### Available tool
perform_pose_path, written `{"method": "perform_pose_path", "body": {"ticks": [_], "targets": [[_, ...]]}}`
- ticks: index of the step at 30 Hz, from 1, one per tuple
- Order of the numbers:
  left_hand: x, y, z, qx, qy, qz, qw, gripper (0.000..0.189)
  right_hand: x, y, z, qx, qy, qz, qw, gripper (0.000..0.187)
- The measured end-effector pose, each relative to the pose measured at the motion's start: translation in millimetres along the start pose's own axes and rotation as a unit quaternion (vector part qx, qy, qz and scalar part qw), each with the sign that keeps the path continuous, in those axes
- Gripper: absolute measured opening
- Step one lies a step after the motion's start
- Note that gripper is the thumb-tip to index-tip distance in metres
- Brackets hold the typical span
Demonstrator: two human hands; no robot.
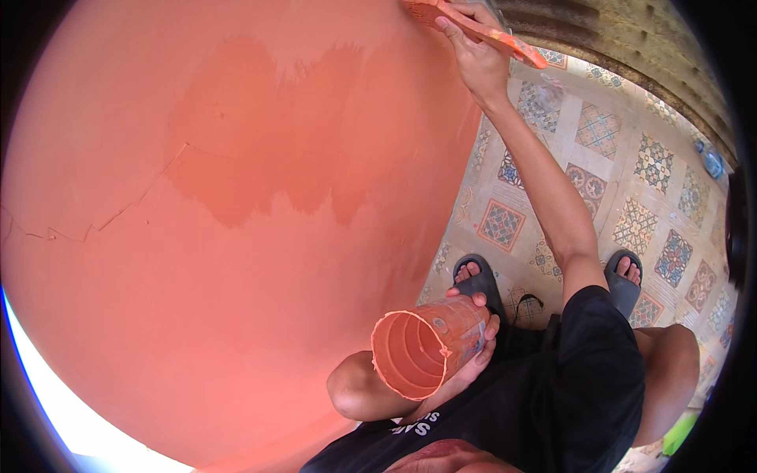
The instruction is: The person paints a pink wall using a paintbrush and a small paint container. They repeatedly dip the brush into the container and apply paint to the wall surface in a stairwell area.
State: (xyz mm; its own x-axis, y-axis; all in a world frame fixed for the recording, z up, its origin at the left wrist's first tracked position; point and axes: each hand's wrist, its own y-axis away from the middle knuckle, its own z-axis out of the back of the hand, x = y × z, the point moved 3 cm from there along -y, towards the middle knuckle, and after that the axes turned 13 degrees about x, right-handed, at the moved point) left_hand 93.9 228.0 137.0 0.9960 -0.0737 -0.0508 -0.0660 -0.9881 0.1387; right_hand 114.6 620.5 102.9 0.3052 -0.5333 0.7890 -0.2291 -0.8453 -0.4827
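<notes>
My left hand (489,340) is wrapped around the outside of a paint-smeared cylindrical container (461,316) low in the picture. Its open mouth tilts towards the camera, showing orange paint coating the ribbed inner wall. At the top, my right hand (482,62) grips the orange-smeared handle of a paintbrush (467,26). The bristle end is at the picture's upper edge, against or close to a salmon-orange wall (284,284); contact is hard to tell. A darker, wet-looking orange patch (284,142) with ragged edges spreads across the wall's upper middle.
A thin jagged crack (127,207) runs across the wall at left. Patterned floor tiles (591,183) lie under my sandalled feet. Corrugated sheeting (615,29) borders the upper right, with a crumpled plastic bottle (711,159) near it. A dark curved strip (528,300) lies between my feet.
</notes>
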Motion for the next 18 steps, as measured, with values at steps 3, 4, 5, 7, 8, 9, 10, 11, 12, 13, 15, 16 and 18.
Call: {"method": "perform_pose_path", "body": {"ticks": [3,4,5,7,8,9,10,11,12,13,15,16,18], "targets": [[1,0,0,0.001,-0.002,0.004,1.000,0.046,43,44,-33,0.114,0.176,0.107,0.972,0.015],[1,-1,-1,0.000,-0.005,0.005,1.000,0.046,60,64,-43,0.138,0.162,0.164,0.963,0.019],[1,-1,-2,-0.001,-0.009,0.006,1.000,0.046,74,85,-46,0.198,0.120,0.143,0.962,0.020],[1,-2,-3,-0.006,-0.015,0.012,1.000,0.046,91,111,-50,0.296,0.007,0.125,0.947,0.021],[1,-2,-4,-0.010,-0.019,0.014,1.000,0.046,94,116,-51,0.345,-0.057,0.103,0.931,0.021],[2,-3,-4,-0.009,-0.017,0.015,1.000,0.045,94,116,-50,0.387,-0.127,0.092,0.909,0.021],[3,-4,-3,-0.008,-0.014,0.014,1.000,0.045,84,108,-46,0.425,-0.146,0.039,0.893,0.018],[4,-4,-2,-0.008,-0.010,0.012,1.000,0.045,72,95,-42,0.361,-0.220,-0.032,0.906,0.017],[5,-4,-1,-0.004,-0.019,0.003,1.000,0.044,54,80,-41,0.325,-0.267,-0.096,0.902,0.017],[6,-4,0,0.001,-0.028,-0.006,1.000,0.043,32,56,-34,0.251,-0.264,-0.118,0.924,0.018],[8,-3,2,0.007,-0.037,-0.015,0.999,0.041,-5,20,-11,0.121,-0.175,-0.126,0.969,0.020],[8,-2,3,0.004,-0.037,-0.017,0.999,0.041,-21,12,2,0.039,-0.101,-0.141,0.984,0.020],[7,0,4,-0.013,-0.032,-0.015,0.999,0.041,-37,3,18,-0.010,-0.035,-0.068,0.997,0.019]]}}
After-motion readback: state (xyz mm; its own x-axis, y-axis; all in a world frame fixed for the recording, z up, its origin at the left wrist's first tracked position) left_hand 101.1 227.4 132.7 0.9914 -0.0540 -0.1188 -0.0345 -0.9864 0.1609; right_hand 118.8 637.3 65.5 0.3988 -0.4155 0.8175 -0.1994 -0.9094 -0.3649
